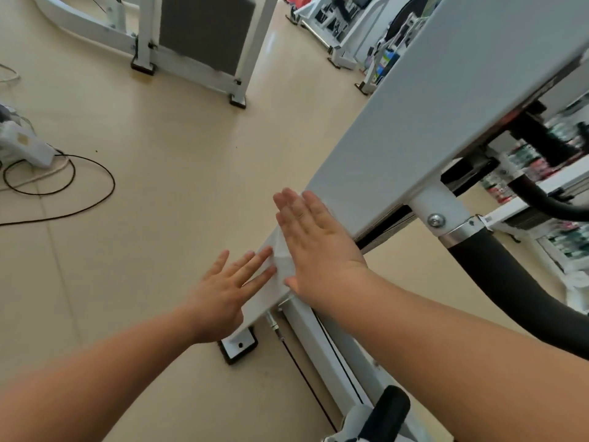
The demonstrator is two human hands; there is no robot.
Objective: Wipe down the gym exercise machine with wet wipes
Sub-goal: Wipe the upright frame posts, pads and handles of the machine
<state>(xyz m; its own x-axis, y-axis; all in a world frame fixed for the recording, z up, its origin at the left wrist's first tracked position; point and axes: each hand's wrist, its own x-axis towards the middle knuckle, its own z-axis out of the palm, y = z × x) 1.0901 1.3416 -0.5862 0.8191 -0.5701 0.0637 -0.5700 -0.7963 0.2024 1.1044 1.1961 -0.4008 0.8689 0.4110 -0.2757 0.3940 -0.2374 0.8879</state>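
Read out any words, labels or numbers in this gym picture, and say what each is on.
No text is readable.
Blue and green label, far behind: blurred.
Small white sticker on a white bar, right: too small.
Gold diamond mark on the white floor device: no letters.

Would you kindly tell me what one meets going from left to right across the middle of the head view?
First the black cable → left hand → right hand → bolt → black padded bar.

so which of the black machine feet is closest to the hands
The black foot just below the left hand, at the base of the panel being wiped. The other feet sit far across the floor, under the neighbouring machine.
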